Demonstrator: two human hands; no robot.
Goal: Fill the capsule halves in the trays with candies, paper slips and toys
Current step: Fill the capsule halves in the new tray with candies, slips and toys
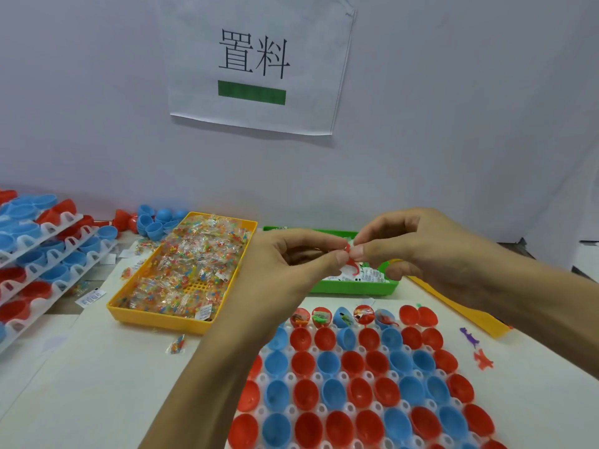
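Red and blue capsule halves (366,393) sit open side up in the white tray (321,408) in front of us on the desk (107,367). Five halves in the far row already hold small toys and slips; the rest we see are bare inside. We hold both hands raised above the tray's far edge. Our left hand (291,264) and right hand (418,251) meet at the fingertips, each pinching the same small red toy (351,265) between thumb and forefinger, other fingers curled. Behind the hands lies a green bin (353,286) with white paper slips (372,275). To its left a yellow bin (181,277) is heaped with clear packets of coloured candies (194,264). One candy packet (176,345) lies loose on the desk near the yellow bin. A purple toy (470,337) and a red toy figure (483,360) lie on the desk just right of the tray. Stacked trays (42,254) of more halves stand at far left.
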